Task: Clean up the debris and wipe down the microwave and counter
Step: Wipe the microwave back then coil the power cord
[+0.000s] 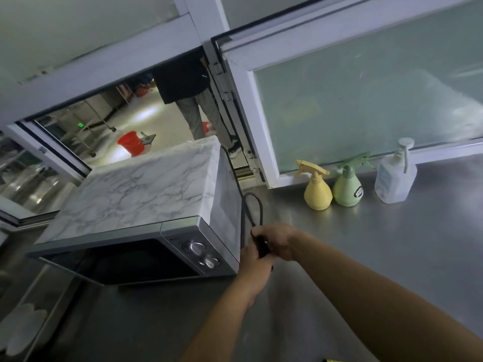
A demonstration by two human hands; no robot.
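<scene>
A microwave (146, 194) with a marble-patterned top and a dark door stands on the steel counter (366, 244) at the left. Its black power cord (257, 205) loops up beside its right wall. Both hands meet just right of the microwave's front corner. My right hand (281, 241) grips the black plug end of the cord. My left hand (254, 262) holds the same cord just below it, fingers curled round it.
A yellow spray bottle (316, 190), a green spray bottle (347, 188) and a clear pump bottle (396, 176) stand along the frosted window. Through the open hatch a person (193, 100) stands by a red bucket (130, 143). White cloth-like items (23, 327) lie at lower left.
</scene>
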